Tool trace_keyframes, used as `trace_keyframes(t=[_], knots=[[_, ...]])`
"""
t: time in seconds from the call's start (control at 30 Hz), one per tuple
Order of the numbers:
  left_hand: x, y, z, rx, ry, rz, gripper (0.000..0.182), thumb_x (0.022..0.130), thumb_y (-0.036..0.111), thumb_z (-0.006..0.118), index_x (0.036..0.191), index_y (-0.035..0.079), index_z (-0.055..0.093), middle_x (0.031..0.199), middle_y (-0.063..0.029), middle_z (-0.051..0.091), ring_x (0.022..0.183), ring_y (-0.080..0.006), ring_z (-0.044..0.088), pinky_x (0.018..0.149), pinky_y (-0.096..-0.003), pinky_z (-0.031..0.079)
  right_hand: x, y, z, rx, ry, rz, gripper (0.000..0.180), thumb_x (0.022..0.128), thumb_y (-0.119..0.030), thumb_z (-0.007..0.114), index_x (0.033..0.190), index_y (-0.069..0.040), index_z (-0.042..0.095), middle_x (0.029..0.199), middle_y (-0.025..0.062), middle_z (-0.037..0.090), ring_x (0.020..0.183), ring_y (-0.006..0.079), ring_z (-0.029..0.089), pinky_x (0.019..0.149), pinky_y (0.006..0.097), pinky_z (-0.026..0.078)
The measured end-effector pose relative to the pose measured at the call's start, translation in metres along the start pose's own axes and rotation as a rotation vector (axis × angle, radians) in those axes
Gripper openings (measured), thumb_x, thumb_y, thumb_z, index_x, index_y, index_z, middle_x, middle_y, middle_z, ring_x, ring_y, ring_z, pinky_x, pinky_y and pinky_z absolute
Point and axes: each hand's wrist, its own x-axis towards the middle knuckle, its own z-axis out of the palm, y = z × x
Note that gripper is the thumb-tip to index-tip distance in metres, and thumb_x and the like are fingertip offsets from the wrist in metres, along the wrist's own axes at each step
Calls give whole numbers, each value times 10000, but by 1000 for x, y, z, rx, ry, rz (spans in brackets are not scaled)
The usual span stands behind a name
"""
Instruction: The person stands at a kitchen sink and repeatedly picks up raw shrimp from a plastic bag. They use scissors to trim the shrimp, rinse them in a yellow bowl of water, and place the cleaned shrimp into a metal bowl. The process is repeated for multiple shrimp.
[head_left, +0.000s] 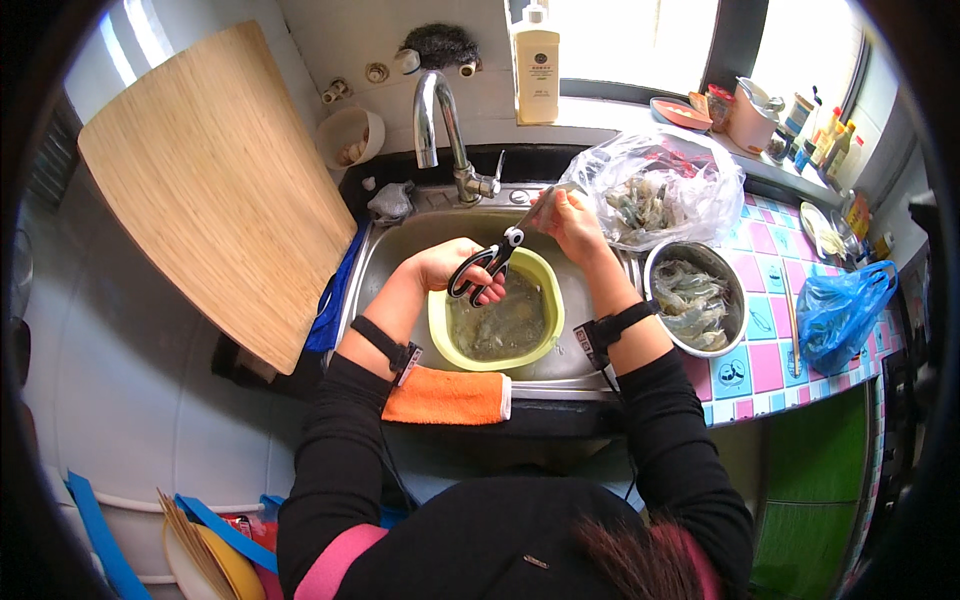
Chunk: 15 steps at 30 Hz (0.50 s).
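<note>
My left hand (469, 270) grips the black and white handles of kitchen scissors (513, 237) over a yellow-green plastic basin (556, 315) in the sink. The basin holds murky water with blurred matter in it. The blades point up and right to my right hand (568, 221), which pinches a small greyish thing at their tips, seemingly a shrimp, partly hidden by the fingers. Behind and right of that hand, a clear plastic bag (705, 206) holds more shrimp (643, 204). Raw shrimp (691, 300) also fill a steel bowl (741, 322) on the counter.
A chrome faucet (450, 127) stands behind the sink (592, 360). A large wooden cutting board (225, 195) leans at left. An orange cloth (446, 396) lies on the sink's front edge. At right are a blue plastic bag (840, 315) and chopsticks (792, 322); a pump bottle (537, 75) stands on the sill.
</note>
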Motion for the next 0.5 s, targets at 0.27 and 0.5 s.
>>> trace_keyframes(t=[0.27, 0.5], knots=[[2, -4, -6, -65, -61, -34, 332, 714, 60, 579, 992, -105, 510, 937, -223, 591, 809, -248, 620, 720, -320, 516, -1, 2, 2, -448, 112, -115, 205, 910, -194, 408, 847, -40, 529, 638, -14, 501, 514, 60, 397, 463, 208, 319], [5, -3, -6, -14, -59, -51, 262, 741, 54, 563, 952, -93, 517, 890, -213, 603, 746, -234, 627, 686, -300, 521, -1, -5, -6, -787, 23, -136, 207, 899, -141, 405, 781, -30, 534, 637, -10, 498, 525, 65, 402, 478, 210, 334]])
